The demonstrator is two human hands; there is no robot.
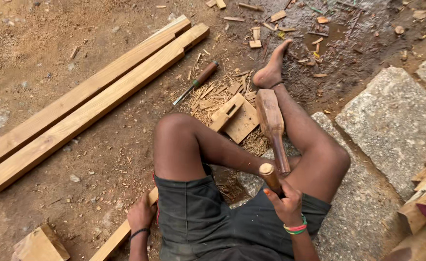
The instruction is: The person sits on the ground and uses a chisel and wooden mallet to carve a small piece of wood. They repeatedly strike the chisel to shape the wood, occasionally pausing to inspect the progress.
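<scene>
One chisel handle [269, 176] gripped by right hand [285, 204]; left hand [140, 216] clasps one plank [118, 235].

No packages, labels, signs (or screens)

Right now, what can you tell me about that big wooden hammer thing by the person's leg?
The wooden mallet looks carved from one piece of reddish-brown wood: a thick, rounded head narrowing to a slim handle. It lies along the shin, head toward the foot, handle pointing back at the right hand. That hand grips a different wooden handle, so the mallet lies unheld.
</scene>
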